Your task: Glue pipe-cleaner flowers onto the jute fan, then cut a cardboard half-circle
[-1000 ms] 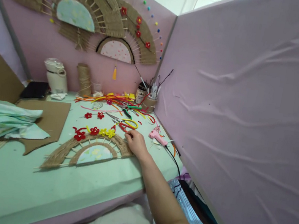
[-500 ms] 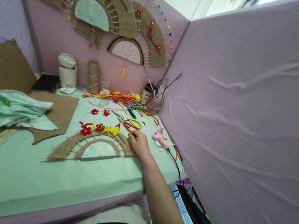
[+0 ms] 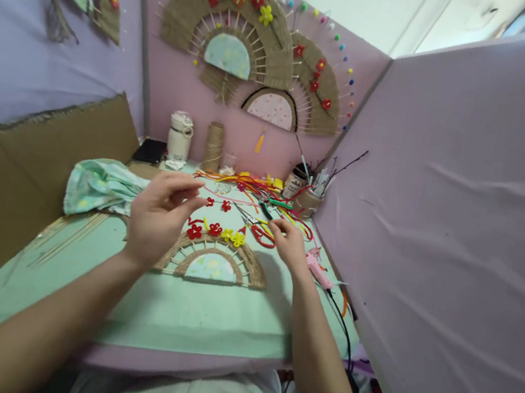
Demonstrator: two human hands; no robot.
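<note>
A half-round, twine-wrapped fan (image 3: 254,268) with a pale green floral cloth centre (image 3: 212,267) lies flat on the table. Red flowers (image 3: 194,232) and yellow flowers (image 3: 237,239) sit along its upper edge. My left hand (image 3: 157,218) is raised over the fan's left end, thumb and fingertips apart, with nothing visible between them. Right of the fan, my right hand (image 3: 288,245) has its fingertips pinched together; what they hold, if anything, is too small to make out. Red-handled scissors (image 3: 263,237) lie just beyond that hand, and two loose red flowers (image 3: 225,205) rest farther back.
A pink glue gun (image 3: 318,269) with a black cord lies to the right. Behind are coloured pipe cleaners (image 3: 245,180), a twine spool (image 3: 213,147), a white bottle (image 3: 180,138) and a pot of sticks (image 3: 308,203). Crumpled cloth (image 3: 101,188) and cardboard (image 3: 41,184) stand left.
My left hand has come into view and up over the fan's left side. My right hand has left the fan's right end, still pinched. The view has turned left.
</note>
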